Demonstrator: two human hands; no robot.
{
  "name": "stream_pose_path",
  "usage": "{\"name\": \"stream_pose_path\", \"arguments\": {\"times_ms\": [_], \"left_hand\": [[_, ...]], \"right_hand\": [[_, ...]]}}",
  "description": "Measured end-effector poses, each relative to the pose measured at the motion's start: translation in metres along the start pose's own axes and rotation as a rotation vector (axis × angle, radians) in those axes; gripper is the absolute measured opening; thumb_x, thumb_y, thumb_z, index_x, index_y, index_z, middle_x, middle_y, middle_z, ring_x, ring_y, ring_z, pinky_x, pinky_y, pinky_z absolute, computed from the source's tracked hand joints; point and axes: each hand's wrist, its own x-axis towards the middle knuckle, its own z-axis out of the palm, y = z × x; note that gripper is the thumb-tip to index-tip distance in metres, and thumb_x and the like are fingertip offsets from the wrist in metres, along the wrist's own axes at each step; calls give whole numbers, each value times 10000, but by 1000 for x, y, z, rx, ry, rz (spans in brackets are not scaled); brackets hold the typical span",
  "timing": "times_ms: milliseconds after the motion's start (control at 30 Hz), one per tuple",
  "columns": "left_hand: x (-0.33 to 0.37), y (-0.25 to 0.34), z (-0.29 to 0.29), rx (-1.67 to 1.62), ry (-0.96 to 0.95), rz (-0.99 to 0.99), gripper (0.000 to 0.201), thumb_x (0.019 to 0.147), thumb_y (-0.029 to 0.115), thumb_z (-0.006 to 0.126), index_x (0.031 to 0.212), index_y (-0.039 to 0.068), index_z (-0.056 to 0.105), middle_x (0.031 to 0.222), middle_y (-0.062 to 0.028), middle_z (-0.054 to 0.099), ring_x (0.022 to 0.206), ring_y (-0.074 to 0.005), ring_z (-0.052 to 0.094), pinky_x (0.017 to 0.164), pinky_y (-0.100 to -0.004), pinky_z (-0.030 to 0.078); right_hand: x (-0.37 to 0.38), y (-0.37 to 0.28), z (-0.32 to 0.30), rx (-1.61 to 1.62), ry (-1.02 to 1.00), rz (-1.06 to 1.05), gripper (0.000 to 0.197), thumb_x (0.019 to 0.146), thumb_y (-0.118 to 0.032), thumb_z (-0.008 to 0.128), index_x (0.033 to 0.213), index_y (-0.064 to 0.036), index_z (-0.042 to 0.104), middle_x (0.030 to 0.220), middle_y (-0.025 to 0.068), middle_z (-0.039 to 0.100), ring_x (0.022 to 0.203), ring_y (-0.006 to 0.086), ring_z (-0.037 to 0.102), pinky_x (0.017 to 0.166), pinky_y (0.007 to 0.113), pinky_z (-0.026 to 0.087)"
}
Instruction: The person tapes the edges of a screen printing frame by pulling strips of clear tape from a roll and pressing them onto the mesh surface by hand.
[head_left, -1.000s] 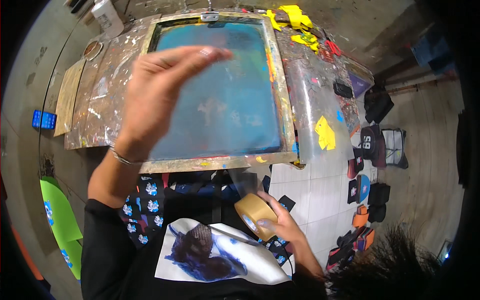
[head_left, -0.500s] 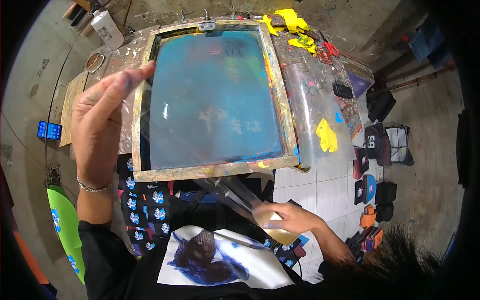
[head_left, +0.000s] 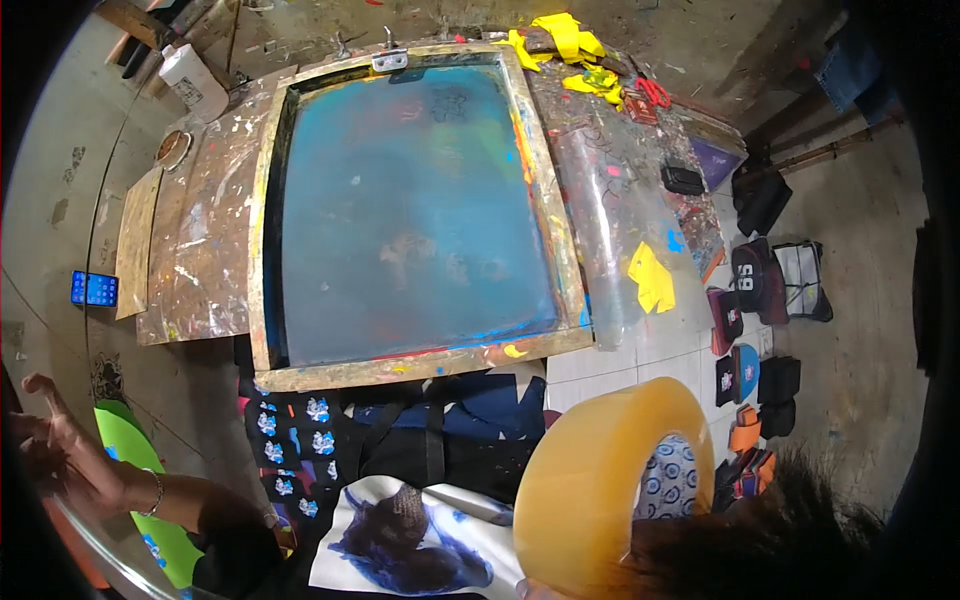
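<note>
My left hand [head_left: 92,472], with a bracelet at its wrist, is far out at the left rim, its fingertips partly lost in shadow. The curved edge of a clear tape strip [head_left: 112,563] runs down from it. A large roll of packing tape [head_left: 570,485] looms close at the lower right, its patterned core showing. My right hand holds the roll from below and is mostly hidden behind it. In front of me, a wooden-framed printing screen [head_left: 420,220] with blue-green mesh lies on the worktable [head_left: 205,235], held by a metal clamp [head_left: 390,62] at its far edge.
Clear plastic sheeting [head_left: 605,215] and a yellow scrap [head_left: 652,278] lie right of the screen. Yellow rags [head_left: 567,38], red scissors [head_left: 653,92] and a black case [head_left: 683,180] are farther back. A white bottle [head_left: 192,82] and phone [head_left: 95,289] are at left. Bags [head_left: 757,285] line the floor.
My left hand has moved from the screen's left side down to the far left rim. The tape roll has come up much closer to view. The screen's near edge appears lower.
</note>
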Motion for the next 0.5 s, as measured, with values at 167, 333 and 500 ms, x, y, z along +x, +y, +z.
{"name": "stream_pose_path", "arguments": {"times_ms": [167, 333, 500], "left_hand": [[4, -9, -4, 1, -10, -17, 252, 961, 115, 607, 1156, -32, 670, 1321, -182, 633, 1390, -324, 447, 1217, -580, 166], [16, -26, -20, -43, -18, -41, 228, 948, 116, 628, 1127, -11, 692, 1311, -157, 647, 1414, -313, 422, 1219, -609, 136], [26, -51, -40, -150, -15, -54, 204, 935, 117, 650, 1097, 10, 714, 1301, -132, 661, 1437, -302, 397, 1220, -638, 106]], "right_hand": [[0, 7, 6, 20, 7, -22, 249, 928, -201, 659, 1089, -27, 733, 976, 130, 748, 839, 242, 731, 802, 316, 568], [-4, 9, 2, 33, 27, -31, 257, 927, -209, 647, 1077, -20, 735, 970, 137, 747, 828, 240, 730, 788, 318, 569], [-18, 27, -39, 0, 254, 135, 266, 926, -217, 636, 1065, -14, 737, 964, 145, 746, 817, 238, 729, 774, 320, 570]]}}
